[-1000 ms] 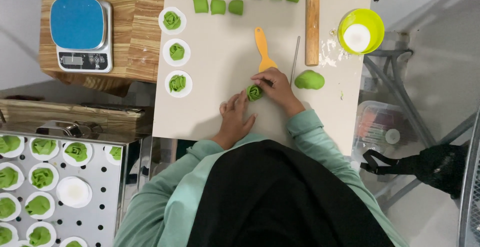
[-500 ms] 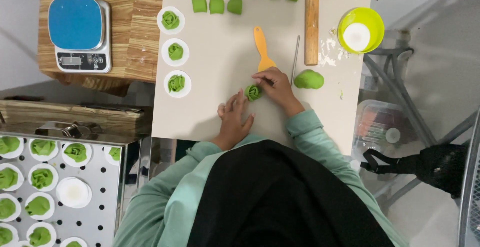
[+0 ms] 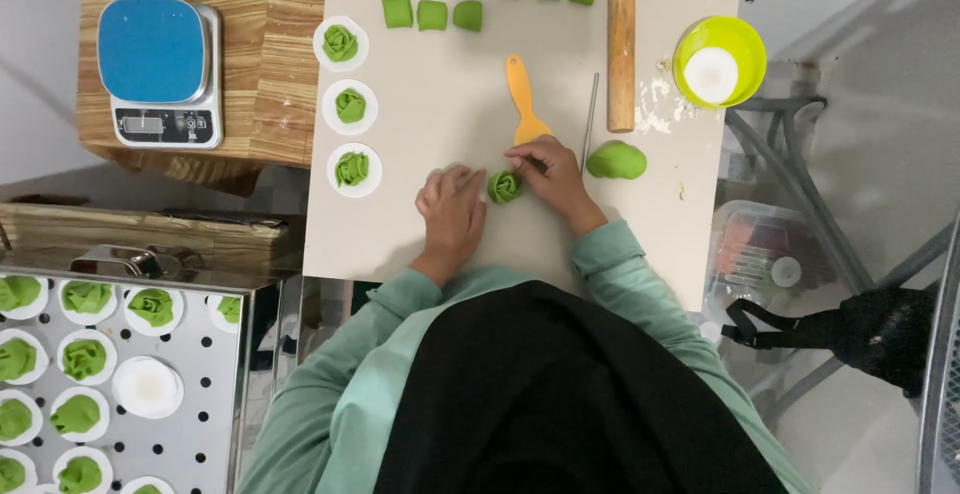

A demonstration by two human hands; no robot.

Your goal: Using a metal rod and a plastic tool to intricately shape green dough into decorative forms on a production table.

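A small rolled green dough piece (image 3: 504, 187) lies on the pale work mat (image 3: 450, 104). My right hand (image 3: 552, 179) presses its fingertips on the right side of this piece. My left hand (image 3: 453, 206) rests on the mat just to its left, fingertips touching it. A green dough lump (image 3: 616, 160) sits to the right of my right hand. An orange scraper (image 3: 523, 99) lies just beyond the hands.
Three shaped green rolls on white paper rounds (image 3: 354, 169) line the mat's left edge. Several green dough squares (image 3: 432, 14) lie at the far edge, by a wooden rolling pin (image 3: 622, 42) and a green bowl (image 3: 719, 61). A blue scale (image 3: 155, 69) and a perforated steamer tray (image 3: 110, 384) stand left.
My left hand has slid right until its fingertips meet the dough piece. My right hand stays on the roll.
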